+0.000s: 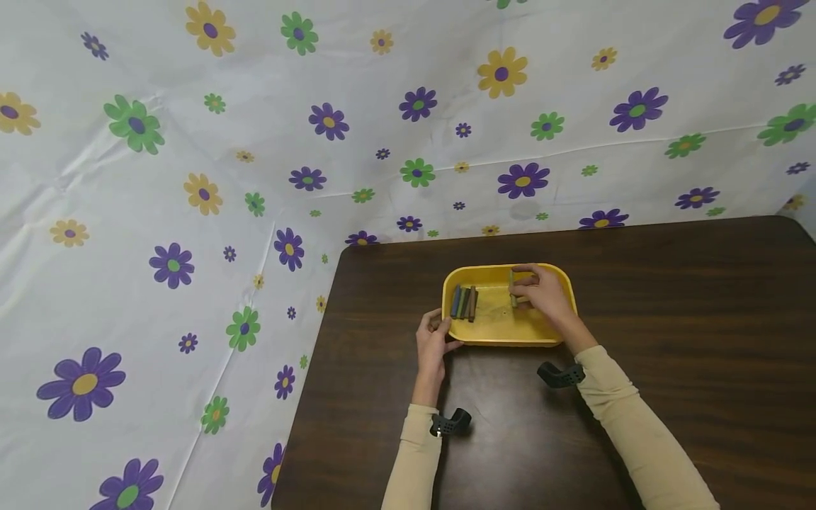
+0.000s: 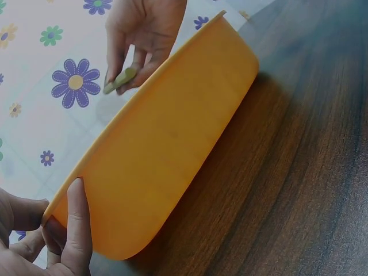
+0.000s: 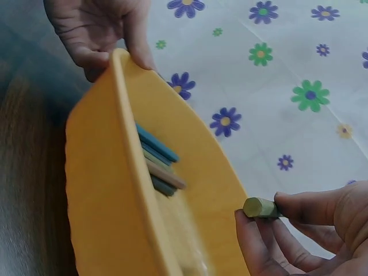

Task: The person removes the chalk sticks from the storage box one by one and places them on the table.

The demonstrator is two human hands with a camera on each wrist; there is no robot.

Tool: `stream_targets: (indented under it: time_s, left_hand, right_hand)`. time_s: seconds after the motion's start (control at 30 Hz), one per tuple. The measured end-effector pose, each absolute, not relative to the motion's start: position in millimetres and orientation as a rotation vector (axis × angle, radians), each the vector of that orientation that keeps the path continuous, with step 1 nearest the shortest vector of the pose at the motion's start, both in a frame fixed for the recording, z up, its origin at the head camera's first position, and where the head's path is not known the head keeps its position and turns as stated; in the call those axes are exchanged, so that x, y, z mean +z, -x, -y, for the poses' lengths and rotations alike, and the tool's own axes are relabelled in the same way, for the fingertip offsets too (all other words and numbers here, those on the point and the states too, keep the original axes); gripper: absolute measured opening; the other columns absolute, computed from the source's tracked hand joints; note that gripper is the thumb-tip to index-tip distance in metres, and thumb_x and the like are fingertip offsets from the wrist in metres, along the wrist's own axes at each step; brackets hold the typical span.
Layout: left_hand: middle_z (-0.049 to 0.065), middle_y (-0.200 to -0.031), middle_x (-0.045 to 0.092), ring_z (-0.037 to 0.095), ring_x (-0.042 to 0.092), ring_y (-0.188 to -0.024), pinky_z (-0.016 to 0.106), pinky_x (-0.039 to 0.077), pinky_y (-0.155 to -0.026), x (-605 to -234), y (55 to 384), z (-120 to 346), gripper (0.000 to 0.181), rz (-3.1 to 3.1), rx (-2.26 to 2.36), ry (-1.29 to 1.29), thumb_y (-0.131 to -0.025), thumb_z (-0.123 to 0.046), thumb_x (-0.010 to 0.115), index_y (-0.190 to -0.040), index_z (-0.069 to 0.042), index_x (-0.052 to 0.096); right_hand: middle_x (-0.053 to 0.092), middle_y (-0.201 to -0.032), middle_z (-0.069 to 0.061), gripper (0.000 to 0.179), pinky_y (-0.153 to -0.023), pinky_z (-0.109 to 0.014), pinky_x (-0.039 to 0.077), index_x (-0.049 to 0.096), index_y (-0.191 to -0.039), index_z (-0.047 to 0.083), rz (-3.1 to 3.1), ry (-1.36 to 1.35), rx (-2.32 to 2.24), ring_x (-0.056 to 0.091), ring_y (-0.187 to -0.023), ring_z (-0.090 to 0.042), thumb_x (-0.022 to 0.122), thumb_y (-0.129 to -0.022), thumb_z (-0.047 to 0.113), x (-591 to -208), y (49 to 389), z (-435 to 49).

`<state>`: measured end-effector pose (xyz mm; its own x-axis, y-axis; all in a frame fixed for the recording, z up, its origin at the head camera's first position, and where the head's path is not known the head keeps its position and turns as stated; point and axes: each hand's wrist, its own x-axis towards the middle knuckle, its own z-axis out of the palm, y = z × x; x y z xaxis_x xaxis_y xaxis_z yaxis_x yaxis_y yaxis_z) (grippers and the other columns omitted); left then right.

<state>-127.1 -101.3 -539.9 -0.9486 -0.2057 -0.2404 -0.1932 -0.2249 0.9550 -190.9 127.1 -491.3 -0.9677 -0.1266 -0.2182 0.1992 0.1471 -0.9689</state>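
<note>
A yellow plastic tray (image 1: 500, 327) stands on the dark wooden table. My left hand (image 1: 433, 344) grips its near left corner; in the left wrist view the thumb and fingers (image 2: 79, 230) pinch the rim. Over the tray's right part, my right hand (image 1: 543, 292) holds a yellow-green chalk stick (image 1: 513, 289) between thumb and fingertips. Its blunt round end faces the camera in the right wrist view, above the rim. Several chalk sticks (image 3: 158, 144), blue, green, brown and dark, lie side by side inside the tray's left end.
Dark wood-grain table (image 1: 688, 340) extends around the tray, farthest to the right. A white sheet with printed flowers (image 1: 408, 92) hangs behind the table and along its left side. Each wrist wears a black strap mount (image 1: 451, 423) over a beige sleeve.
</note>
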Motion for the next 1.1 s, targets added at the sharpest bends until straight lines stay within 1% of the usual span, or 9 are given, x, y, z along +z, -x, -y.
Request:
stream_targets:
  time_s: [0.2, 0.33, 0.5, 0.6, 0.7, 0.83, 0.93, 1.1]
  left_hand:
    - [0.025, -0.112, 0.052, 0.042, 0.061, -0.099, 0.034, 0.058, -0.061, -539, 126, 101, 0.033, 1.956, -2.391, -0.505, -0.097, -0.011, 0.057, -0.128, -0.002, 0.053]
    - [0.026, -0.113, 0.052, 0.043, 0.06, -0.1, 0.032, 0.058, -0.06, -539, 128, 102, 0.032, 1.956, -2.39, -0.499, -0.097, -0.011, 0.057, -0.128, -0.002, 0.053]
    - [0.028, -0.115, 0.051, 0.043, 0.059, -0.1, 0.031, 0.058, -0.06, -539, 130, 101, 0.033, 1.952, -2.397, -0.486, -0.096, -0.012, 0.058, -0.128, -0.002, 0.053]
    - [0.026, -0.113, 0.052, 0.043, 0.06, -0.099, 0.031, 0.058, -0.06, -541, 130, 101, 0.033, 1.95, -2.396, -0.491, -0.096, -0.011, 0.058, -0.128, -0.002, 0.053]
    - [0.024, -0.112, 0.052, 0.043, 0.06, -0.099, 0.031, 0.058, -0.06, -541, 130, 101, 0.033, 1.954, -2.393, -0.496, -0.096, -0.01, 0.057, -0.128, -0.001, 0.053]
    - [0.025, -0.113, 0.052, 0.044, 0.059, -0.1, 0.032, 0.058, -0.061, -540, 130, 101, 0.033, 1.952, -2.397, -0.507, -0.096, -0.01, 0.057, -0.128, -0.002, 0.053]
    - [0.027, -0.114, 0.051, 0.045, 0.058, -0.101, 0.031, 0.058, -0.06, -539, 129, 101, 0.032, 1.95, -2.402, -0.519, -0.096, -0.01, 0.058, -0.127, -0.002, 0.054]
    - [0.028, -0.114, 0.051, 0.046, 0.058, -0.101, 0.031, 0.058, -0.059, -539, 128, 101, 0.032, 1.95, -2.406, -0.521, -0.096, -0.01, 0.058, -0.127, -0.002, 0.054]
  right_hand:
    - [0.055, -0.121, -0.026, 0.05, -0.08, -0.046, 0.055, 0.044, -0.141, 0.004, -2.195, -0.105, -1.899, 0.06, -0.102, -0.033, 0.061, -0.093, 0.007, -487, 190, -145]
    - [0.056, -0.121, -0.027, 0.049, -0.078, -0.044, 0.056, 0.046, -0.139, 0.003, -2.244, -0.125, -1.906, 0.061, -0.1, -0.032, 0.062, -0.093, 0.008, -485, 190, -155]
    - [0.056, -0.122, -0.024, 0.048, -0.076, -0.043, 0.057, 0.046, -0.139, 0.003, -2.27, -0.181, -1.92, 0.063, -0.093, -0.024, 0.062, -0.093, 0.01, -485, 189, -167]
    - [0.055, -0.122, -0.023, 0.049, -0.074, -0.037, 0.057, 0.045, -0.14, 0.003, -2.274, -0.201, -1.916, 0.062, -0.092, -0.02, 0.061, -0.094, 0.01, -485, 187, -176]
    - [0.052, -0.124, -0.026, 0.05, -0.074, -0.034, 0.057, 0.042, -0.141, 0.002, -2.289, -0.185, -1.907, 0.061, -0.092, -0.019, 0.06, -0.095, 0.011, -484, 185, -184]
    - [0.051, -0.125, -0.027, 0.052, -0.076, -0.037, 0.057, 0.042, -0.142, 0.002, -2.312, -0.202, -1.894, 0.062, -0.088, -0.017, 0.06, -0.095, 0.012, -483, 181, -195]
    - [0.052, -0.125, -0.026, 0.053, -0.076, -0.037, 0.057, 0.042, -0.142, 0.002, -2.328, -0.225, -1.889, 0.062, -0.084, -0.012, 0.061, -0.094, 0.013, -486, 179, -202]
    - [0.051, -0.124, -0.027, 0.054, -0.075, -0.033, 0.057, 0.04, -0.143, 0.002, -2.334, -0.252, -1.905, 0.061, -0.081, -0.005, 0.061, -0.095, 0.016, -495, 178, -215]
